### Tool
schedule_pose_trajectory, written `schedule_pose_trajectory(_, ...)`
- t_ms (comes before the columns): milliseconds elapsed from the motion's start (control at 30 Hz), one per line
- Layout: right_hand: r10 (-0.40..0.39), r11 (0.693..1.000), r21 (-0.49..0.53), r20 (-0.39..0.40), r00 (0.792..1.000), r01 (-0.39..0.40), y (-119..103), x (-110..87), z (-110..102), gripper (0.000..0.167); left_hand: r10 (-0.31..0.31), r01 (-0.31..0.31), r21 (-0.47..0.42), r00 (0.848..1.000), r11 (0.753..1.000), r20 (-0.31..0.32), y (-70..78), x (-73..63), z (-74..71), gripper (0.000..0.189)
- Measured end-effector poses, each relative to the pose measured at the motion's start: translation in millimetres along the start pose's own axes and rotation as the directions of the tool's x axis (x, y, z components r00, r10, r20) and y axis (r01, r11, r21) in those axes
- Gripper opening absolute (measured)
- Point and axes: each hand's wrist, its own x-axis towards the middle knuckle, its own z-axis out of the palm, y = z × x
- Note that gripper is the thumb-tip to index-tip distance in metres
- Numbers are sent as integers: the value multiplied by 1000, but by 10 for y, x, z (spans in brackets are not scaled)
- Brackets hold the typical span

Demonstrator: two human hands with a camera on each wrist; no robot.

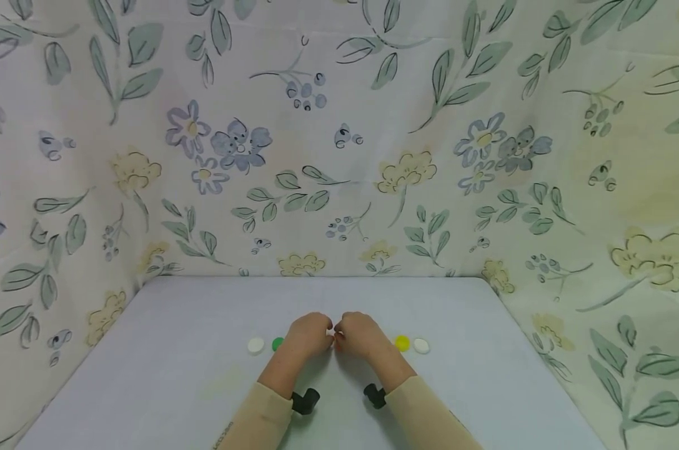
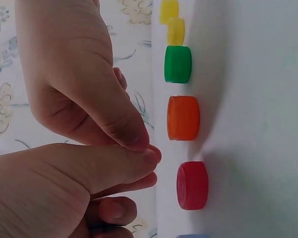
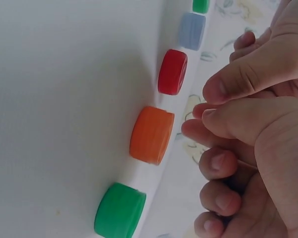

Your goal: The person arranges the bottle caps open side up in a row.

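In the middle of the head view, my left hand [image 1: 310, 334] and right hand [image 1: 359, 335] meet over a row of round plastic caps. Both hands have curled fingers, with thumbs and fingertips brought close together. Nothing shows between the fingertips in either wrist view. Nearest the fingers, standing apart from them, are a red cap [image 2: 192, 186] and an orange cap [image 2: 184, 118]. Beyond the orange one comes a green cap [image 3: 120, 210]; a pale blue cap [image 3: 192, 31] lies past the red one. My hands hide the row's middle in the head view.
Leftward, the row continues with a green cap [image 1: 278, 344] and a white cap [image 1: 255, 346]. Rightward are a yellow cap [image 1: 402, 343] and another white cap [image 1: 421, 345]. The white table [image 1: 165, 350] meets a floral cloth [image 1: 317, 137] behind and at both sides.
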Motion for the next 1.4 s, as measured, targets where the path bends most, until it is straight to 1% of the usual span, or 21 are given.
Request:
schedule_pose_trajectory(100, -4, 1000, 3, 6, 1000, 4, -8, 2, 14, 16, -6, 6, 8, 1000, 1000, 11, -31, -4, 12, 23)
schedule_pose_trajectory(200, -2, 1000, 13, 28, 1000, 1, -19, 14, 31, 18, -18, 18, 8, 1000, 1000, 25, -60, -18, 24, 23)
schedule_pose_trajectory(367, -7, 1000, 3, 43, 999, 7, -64, 43, 50, 18, -46, 47, -29, 998, 998, 41, -89, -64, 20, 20)
schedule_pose_trajectory(467, 16, 1000, -9, 56, 998, -15, -94, 50, 66, 16, -55, 57, -47, 997, 997, 55, -98, -78, 24, 14)
schedule_pose_trajectory(600, 65, 998, -29, 90, 994, -63, -120, 45, 113, 8, -61, 65, -53, 996, 996, 65, -107, -89, 44, 6)
schedule_pose_trajectory(667, 71, 997, -50, 91, 993, -67, -132, 45, 134, 7, -65, 69, -57, 996, 996, 67, -114, -88, 52, 4)
schedule_pose_trajectory(867, 36, 989, -147, 43, 998, -30, -186, 68, 143, 10, -63, 67, -46, 995, 997, 74, -151, -62, 72, 4)
schedule_pose_trajectory(967, 35, 981, -190, 37, 999, -28, -222, 79, 144, 13, -65, 68, -38, 994, 997, 82, -175, -49, 85, 4)
schedule_pose_trajectory(1100, 59, 972, -230, 49, 997, -46, -257, 96, 146, 14, -61, 64, -36, 995, 997, 84, -200, -31, 92, 4)
schedule_pose_trajectory(1233, 89, 969, -234, 62, 994, -72, -270, 105, 137, 14, -39, 43, -52, 996, 998, 78, -206, -22, 87, 4)
schedule_pose_trajectory(1400, 107, 972, -217, 69, 992, -90, -254, 118, 152, 15, -37, 43, -56, 995, 997, 94, -212, 0, 107, 6)
